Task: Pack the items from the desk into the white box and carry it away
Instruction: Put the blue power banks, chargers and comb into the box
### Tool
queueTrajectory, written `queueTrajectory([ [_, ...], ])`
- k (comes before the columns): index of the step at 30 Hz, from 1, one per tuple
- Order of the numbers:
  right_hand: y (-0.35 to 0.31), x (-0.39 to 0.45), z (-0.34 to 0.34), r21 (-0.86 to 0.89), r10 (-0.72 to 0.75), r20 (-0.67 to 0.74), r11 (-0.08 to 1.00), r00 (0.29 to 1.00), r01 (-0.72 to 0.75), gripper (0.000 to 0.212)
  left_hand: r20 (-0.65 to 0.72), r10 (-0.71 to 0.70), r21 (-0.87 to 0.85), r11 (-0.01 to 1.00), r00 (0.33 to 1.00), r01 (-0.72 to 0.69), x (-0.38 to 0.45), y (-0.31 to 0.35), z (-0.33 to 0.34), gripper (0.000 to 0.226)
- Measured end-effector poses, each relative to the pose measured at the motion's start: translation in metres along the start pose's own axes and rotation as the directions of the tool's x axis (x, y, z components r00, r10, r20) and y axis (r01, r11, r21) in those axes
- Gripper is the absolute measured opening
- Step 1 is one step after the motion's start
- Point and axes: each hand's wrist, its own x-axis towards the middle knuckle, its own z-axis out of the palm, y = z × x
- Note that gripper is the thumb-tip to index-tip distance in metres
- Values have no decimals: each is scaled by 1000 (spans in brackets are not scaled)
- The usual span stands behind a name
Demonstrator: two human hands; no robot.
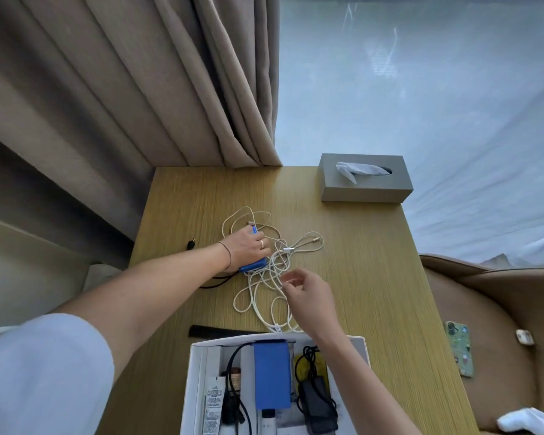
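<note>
A tangle of white cables (274, 265) lies on the wooden desk (358, 277). My left hand (247, 248) rests over a blue flat device (254, 265) within the tangle, fingers curled round it. My right hand (308, 293) hovers at the near side of the tangle and pinches a white cable strand. The white box (198, 372) stands open at the desk's front edge. Inside it lie a blue rectangular pack (271, 375), a black power adapter (318, 403) with its cord, a yellow item and a black cable.
A grey tissue box (365, 178) sits at the far right corner of the desk. A black comb (220, 331) lies just beyond the box. A black cable end (191, 245) lies at the left edge. A phone (459, 348) lies on the brown armchair. Curtains hang behind.
</note>
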Motion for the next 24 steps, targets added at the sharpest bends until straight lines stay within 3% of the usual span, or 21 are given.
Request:
queueTrajectory([
  [4,0,-5,-1,63,-6,0,998,1000,6,18,-54,-29,-60,998,998,26,-13,-13,5,54],
  [9,-4,-17,4,146,-37,23,989,999,33,17,-205,-259,-320,929,944,186,-54,-23,-12,67],
  [14,-20,-22,22,163,-102,237,984,966,64,48,-295,-455,-492,826,840,274,-102,-23,-30,67],
  [16,-25,-23,33,184,-119,289,981,950,67,48,-282,-522,-537,781,805,319,-118,-19,-35,65],
  [21,-35,-26,44,272,-193,271,955,943,117,27,-138,-722,-783,499,678,371,-157,-6,-52,58],
  [24,-45,-36,35,381,-240,325,919,915,105,33,10,-848,-936,178,529,303,-177,6,-63,54],
])
